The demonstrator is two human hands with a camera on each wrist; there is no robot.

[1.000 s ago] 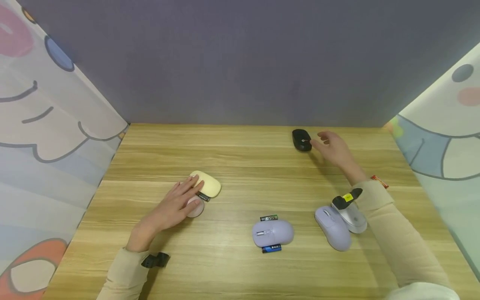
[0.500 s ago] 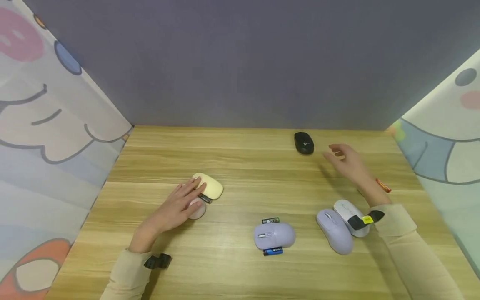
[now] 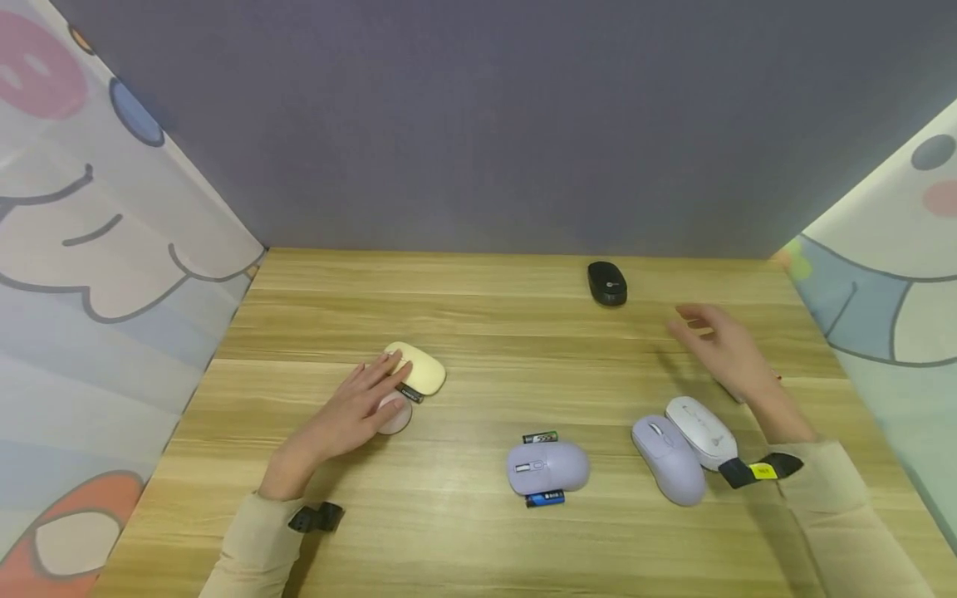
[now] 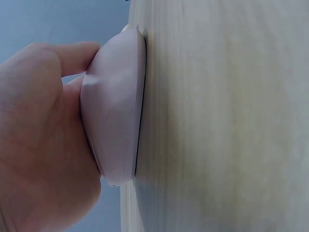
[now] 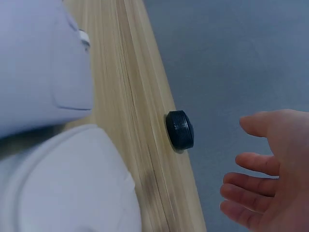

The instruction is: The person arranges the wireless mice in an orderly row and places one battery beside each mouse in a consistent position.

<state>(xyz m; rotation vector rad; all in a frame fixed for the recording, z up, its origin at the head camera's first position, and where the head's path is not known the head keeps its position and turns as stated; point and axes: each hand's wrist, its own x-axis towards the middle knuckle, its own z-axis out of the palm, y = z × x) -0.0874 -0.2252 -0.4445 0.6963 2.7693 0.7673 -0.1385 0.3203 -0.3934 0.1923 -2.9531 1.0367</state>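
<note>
Wood-grain table (image 3: 449,540), pale yellow-brown, backed by a plain grey wall (image 3: 478,124). Cartoon-printed panels (image 3: 97,357) flank it on both sides. Near the front, a lavender mouse (image 3: 553,468) lies between a green-ended battery (image 3: 540,438) and a blue battery (image 3: 545,499). To its right, a second lavender mouse (image 3: 670,465) sits against a white mouse (image 3: 703,433).

Left hand (image 3: 340,423): palm down over a pale pink mouse (image 4: 113,106) flat on the table — fingers extended, thumb along the mouse, fingertips over the edge of a yellow mouse (image 3: 428,374). Dark battery (image 3: 410,394) just beside both.

Right hand (image 3: 725,349): raised above the table, wide — thumb and lightly bent fingers parted. Black mouse (image 3: 607,284) well apart, by the wall.
</note>
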